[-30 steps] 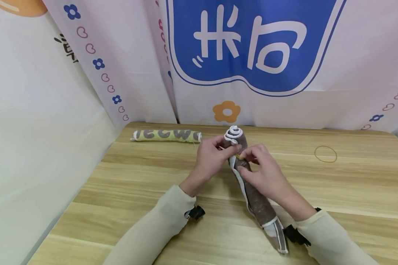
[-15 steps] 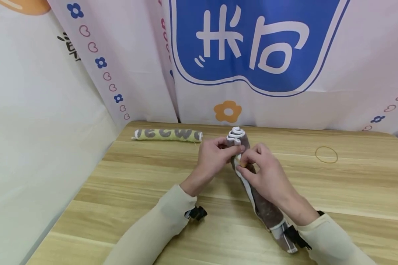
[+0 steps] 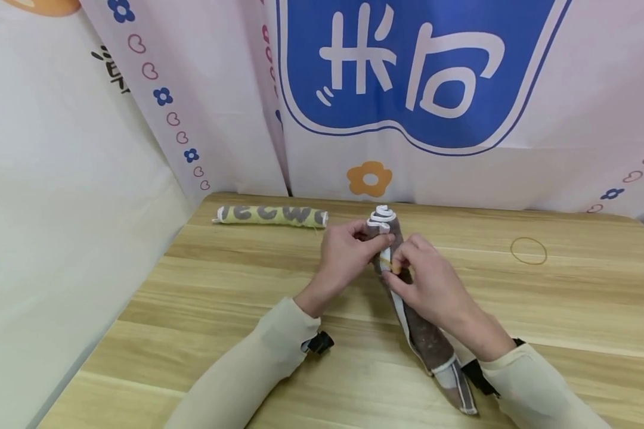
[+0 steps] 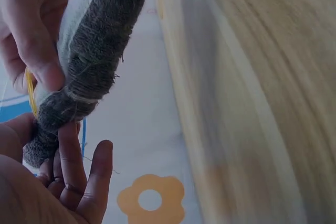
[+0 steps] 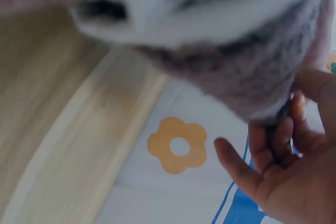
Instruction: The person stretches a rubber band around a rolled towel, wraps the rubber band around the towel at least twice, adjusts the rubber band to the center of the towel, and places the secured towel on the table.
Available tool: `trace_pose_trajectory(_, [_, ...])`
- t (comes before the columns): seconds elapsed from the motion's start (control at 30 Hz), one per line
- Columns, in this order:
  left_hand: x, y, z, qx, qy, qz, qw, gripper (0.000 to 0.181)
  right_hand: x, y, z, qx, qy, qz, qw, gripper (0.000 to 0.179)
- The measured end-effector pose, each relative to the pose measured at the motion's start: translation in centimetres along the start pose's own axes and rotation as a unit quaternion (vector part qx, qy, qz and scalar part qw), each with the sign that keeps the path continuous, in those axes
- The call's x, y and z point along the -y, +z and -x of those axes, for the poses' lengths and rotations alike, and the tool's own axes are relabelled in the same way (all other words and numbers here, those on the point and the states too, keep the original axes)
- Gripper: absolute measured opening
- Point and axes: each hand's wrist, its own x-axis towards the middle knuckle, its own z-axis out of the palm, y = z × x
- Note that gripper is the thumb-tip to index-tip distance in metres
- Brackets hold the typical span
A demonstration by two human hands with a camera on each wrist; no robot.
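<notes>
A rolled brown towel (image 3: pixel 426 333) with white edging runs slantwise down the table, its spiral end pointing away from me. My left hand (image 3: pixel 343 253) grips the roll just below that spiral end, thumb on top. Close beside it, my right hand (image 3: pixel 429 280) pinches a yellow rubber band (image 3: pixel 386 261) that crosses the roll at the left thumb. In the left wrist view the towel (image 4: pixel 100 40) appears dark grey and cinched into folds, with strands of the yellow band (image 4: pixel 30 93) at the fingertips.
A smaller yellow-green rolled towel (image 3: pixel 271 216) with grey letters lies at the back left of the wooden table (image 3: pixel 236 280). Another rubber band (image 3: pixel 528 251) lies flat to the right. A printed curtain (image 3: pixel 322 161) hangs behind the table's back edge.
The right hand has drawn the rubber band slightly down the roll. The towel's near end has swung a little to the right. The left hand keeps its grip.
</notes>
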Motion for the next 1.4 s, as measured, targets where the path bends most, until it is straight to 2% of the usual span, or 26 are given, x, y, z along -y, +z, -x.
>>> trace_pose_trajectory(0.1, [0.1,0.2,0.1,-0.008,0.023,-0.022,0.9995,0.022,-0.2,0.3,0.0,-0.031,-0.041,0.008,0.9986,0.035])
trace_pose_trajectory(0.2, [0.0,0.3,0.1,-0.009,0.019,-0.023,0.9995,0.021,-0.5,0.6,0.0,-0.058,-0.102,0.008,0.9931,0.038])
trace_pose_trajectory(0.3, [-0.2,0.3,0.1,-0.006,0.014,-0.02,0.9997,0.02,-0.7,0.6,0.1,-0.065,-0.129,0.001,0.9895,0.038])
trace_pose_trajectory(0.4, [-0.1,0.3,0.1,-0.004,0.006,-0.007,1.0,0.021,-0.7,0.5,0.2,-0.058,-0.12,-0.013,0.9911,0.036])
trace_pose_trajectory(0.53, [0.4,0.1,-0.1,0.026,-0.035,0.077,0.9961,0.024,-0.8,0.1,0.0,-0.032,-0.033,-0.069,0.9966,0.03])
trace_pose_trajectory(0.6, [0.8,-0.2,-0.4,0.058,-0.054,0.131,0.9881,0.026,-1.0,-0.2,-0.1,-0.019,0.021,-0.116,0.9928,0.026])
trace_pose_trajectory(0.67, [1.3,-0.5,-0.8,0.099,-0.063,0.182,0.9763,0.03,-1.3,-0.6,-0.3,-0.008,0.065,-0.169,0.9835,0.019])
trace_pose_trajectory(0.83, [2.2,-1.2,-1.4,0.207,-0.083,0.262,0.9388,0.038,-1.6,-1.2,-0.4,0.013,0.115,-0.292,0.9493,0.013])
trace_pose_trajectory(0.87, [2.2,-1.3,-1.5,0.221,-0.089,0.268,0.9337,0.039,-1.6,-1.3,-0.4,0.016,0.122,-0.308,0.9434,0.014])
trace_pose_trajectory(0.9, [2.3,-1.3,-1.5,0.227,-0.093,0.267,0.9321,0.04,-1.6,-1.3,-0.4,0.02,0.127,-0.32,0.9388,0.014])
trace_pose_trajectory(0.97, [2.3,-1.4,-1.6,0.225,-0.096,0.261,0.9339,0.038,-1.6,-1.2,-0.5,0.025,0.132,-0.33,0.9344,0.014])
trace_pose_trajectory(1.03, [2.1,-1.4,-1.6,0.204,-0.1,0.25,0.9412,0.036,-1.6,-1.2,-0.5,0.024,0.133,-0.318,0.9384,0.014])
trace_pose_trajectory(1.17, [1.5,-1.6,-1.6,0.165,-0.107,0.221,0.9552,0.035,-1.4,-1.1,-0.5,0.007,0.137,-0.258,0.9563,0.014])
trace_pose_trajectory(1.3, [1.0,-1.7,-1.6,0.141,-0.11,0.204,0.9625,0.036,-1.0,-0.9,-0.5,-0.02,0.144,-0.194,0.9702,0.021])
trace_pose_trajectory(1.37, [0.9,-1.7,-1.6,0.133,-0.112,0.203,0.9636,0.036,-0.8,-0.8,-0.4,-0.043,0.124,-0.164,0.9776,0.027])
trace_pose_trajectory(1.4, [0.9,-1.7,-1.6,0.13,-0.113,0.203,0.9639,0.036,-0.8,-0.7,-0.4,-0.054,0.101,-0.146,0.9826,0.029])
